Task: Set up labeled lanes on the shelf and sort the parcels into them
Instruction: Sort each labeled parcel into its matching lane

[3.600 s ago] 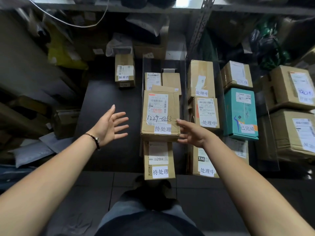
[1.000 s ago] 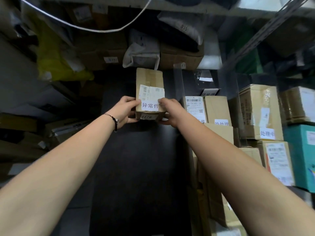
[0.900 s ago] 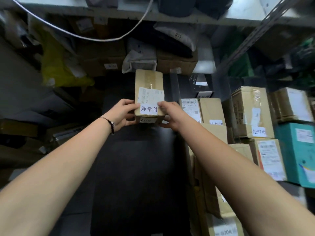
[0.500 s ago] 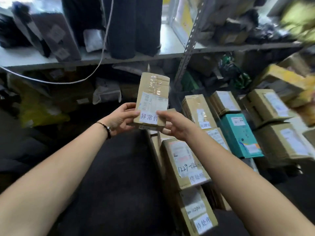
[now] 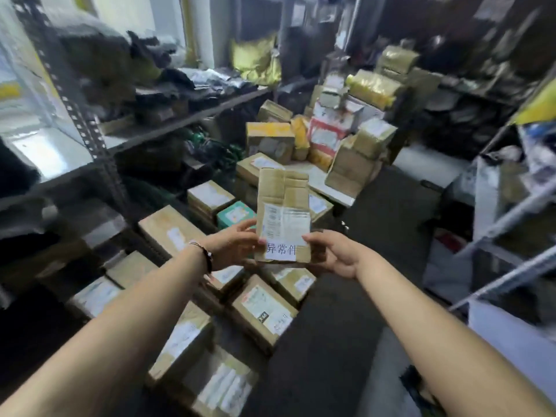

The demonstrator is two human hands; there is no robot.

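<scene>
I hold a small brown cardboard parcel [image 5: 284, 194] upright in front of me, above the floor. It carries a white shipping label and a white tag reading 异常件 near its lower edge. My left hand [image 5: 233, 246] grips its lower left side and my right hand [image 5: 337, 254] grips its lower right side. Below and to the left, rows of labelled brown parcels [image 5: 261, 311] lie side by side on the dark floor mat, with a teal box [image 5: 236, 213] among them.
A metal shelf rack [image 5: 90, 127] with dark bags stands on the left. A loose pile of parcels [image 5: 340, 136] and yellow bags sits straight ahead. Another rack [image 5: 511, 212] rises on the right. Dark floor [image 5: 376, 236] runs between them.
I lifted the 异常件 parcel off the mat with both hands and turned right; the view swung from the left shelf bay to the room's parcel pile.
</scene>
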